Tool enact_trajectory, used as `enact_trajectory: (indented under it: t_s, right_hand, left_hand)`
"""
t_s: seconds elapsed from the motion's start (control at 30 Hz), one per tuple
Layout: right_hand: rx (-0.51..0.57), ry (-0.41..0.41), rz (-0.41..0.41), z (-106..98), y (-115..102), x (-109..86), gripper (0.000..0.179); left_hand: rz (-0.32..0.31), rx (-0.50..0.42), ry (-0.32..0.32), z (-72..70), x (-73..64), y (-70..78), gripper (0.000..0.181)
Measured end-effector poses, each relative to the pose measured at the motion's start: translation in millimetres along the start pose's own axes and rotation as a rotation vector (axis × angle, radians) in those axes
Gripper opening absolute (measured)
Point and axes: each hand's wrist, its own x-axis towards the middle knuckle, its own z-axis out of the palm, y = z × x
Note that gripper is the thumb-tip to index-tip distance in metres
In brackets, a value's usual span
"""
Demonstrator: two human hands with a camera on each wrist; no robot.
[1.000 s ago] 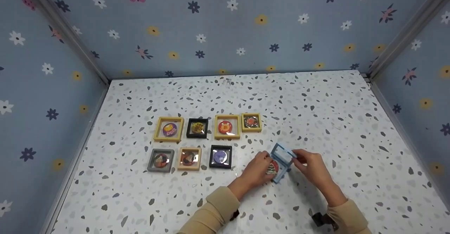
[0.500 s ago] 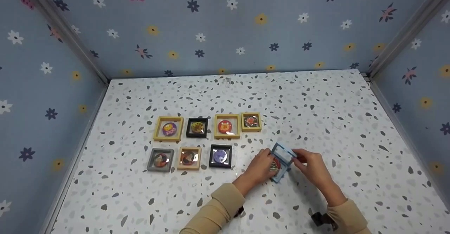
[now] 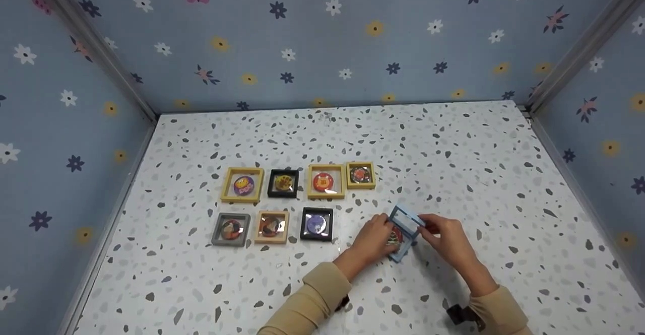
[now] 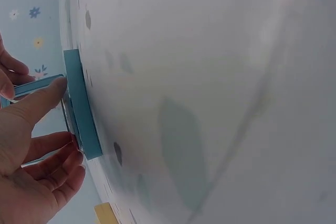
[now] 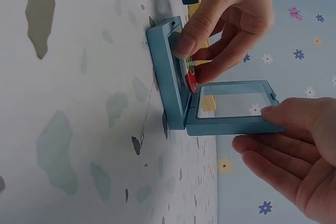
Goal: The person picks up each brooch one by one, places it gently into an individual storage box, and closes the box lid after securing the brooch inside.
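Note:
A light-blue display frame [image 5: 167,72] stands open like a book on the table, its base lying flat and its clear-windowed lid [image 5: 231,123] raised. My left hand [image 3: 372,238] pinches a round badge [image 5: 191,78] with a red rim between thumb and fingers, right at the base's clear film. Most of the badge hides behind those fingers; a patterned part of it shows in the head view. From the other side, my right hand [image 3: 446,234] grips the lid's outer edge, thumb on its inner face and fingers behind it.
Left of the hands, several framed badges form two rows on the speckled table [image 3: 453,153]: yellow frames [image 3: 242,199], black frames [image 3: 316,238], a grey frame [image 3: 216,230] and a tan frame [image 3: 272,240]. A flower-patterned wall [image 3: 322,27] closes off the back and sides.
My left hand has shifted slightly right with the badge, farther over the frame's base, mostly in the first half second. My right hand and the raised lid have stayed in place.

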Motion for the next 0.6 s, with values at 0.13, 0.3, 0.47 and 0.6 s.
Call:
enact_trajectory:
  t_s: [0.13, 0.3, 0.47, 0.6]
  right_hand:
    - [0.005, -0.004, -0.001, -2.2, -1.3, 0.7, 0.021]
    - [0.009, 0.005, 0.001, -5.1, -2.6, 2.8, 0.019]
    - [0.009, 0.029, -0.015, -7.2, -2.7, 4.4, 0.017]
    - [0.003, 0.037, -0.015, -7.4, -2.2, 4.9, 0.016]
  left_hand:
    - [-0.001, -0.011, -0.001, -0.5, -1.8, -0.4, 0.045]
    - [-0.012, -0.03, 0.004, -3.7, -6.3, -2.1, 0.05]
    - [-0.047, -0.064, -0.012, -6.7, -12.8, -6.0, 0.056]
    - [-0.04, -0.06, 0.012, -6.1, -19.4, -10.1, 0.059]
